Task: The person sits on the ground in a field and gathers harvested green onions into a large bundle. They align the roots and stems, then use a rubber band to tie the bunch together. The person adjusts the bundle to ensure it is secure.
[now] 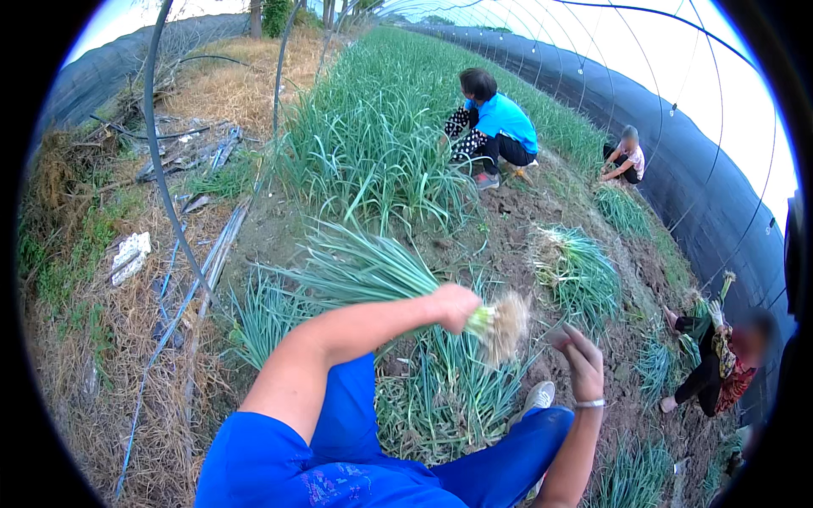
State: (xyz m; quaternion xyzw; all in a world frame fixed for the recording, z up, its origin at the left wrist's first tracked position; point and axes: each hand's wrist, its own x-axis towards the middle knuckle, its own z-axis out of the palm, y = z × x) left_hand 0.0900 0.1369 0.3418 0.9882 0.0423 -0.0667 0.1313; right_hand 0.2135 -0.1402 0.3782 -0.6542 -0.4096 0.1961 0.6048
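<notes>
My left hand [458, 308] is closed around a thick bunch of long-leaved allium plants [368, 273], resembling green garlic or leeks. Their leaves point to the left, and the pale, blurred fibrous roots [505, 327] stick out to the right of my fist. My right hand [579, 363], with a band on its wrist, is raised just right of the roots, apart from them. Its fingers are partly bent and spread, and I see nothing held in it. Below both hands, more cut or pulled plants [444, 381] lie on the soil between my legs.
A person in a blue top [505, 124] crouches beside the standing crop [375, 120]. Two more people [629, 155] sit or squat along the right side. Plant piles [575, 270] lie on the soil. A hoop pipe [159, 152] arches at left, near a white foam piece [131, 259].
</notes>
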